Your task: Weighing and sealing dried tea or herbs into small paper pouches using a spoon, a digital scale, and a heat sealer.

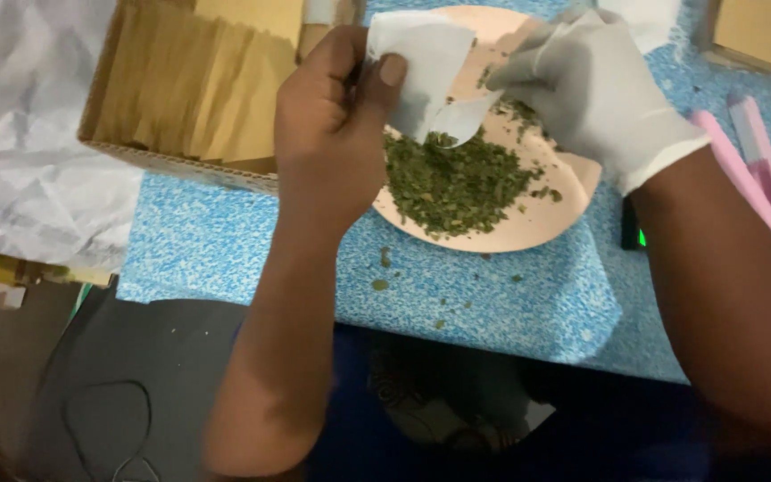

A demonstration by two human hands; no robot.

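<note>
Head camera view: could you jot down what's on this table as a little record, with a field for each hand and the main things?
left hand: bare left hand pinches the white paper sachet open
right hand: white-gloved right hand touches the sachet's other edge
plate: pink plate under both hands
contents: pile of dried green leaf flakes on the plate
spills: a few flakes on the blue speckled tabletop
left side: cardboard box of tan envelopes
right side: pink clamp-like tool
</note>
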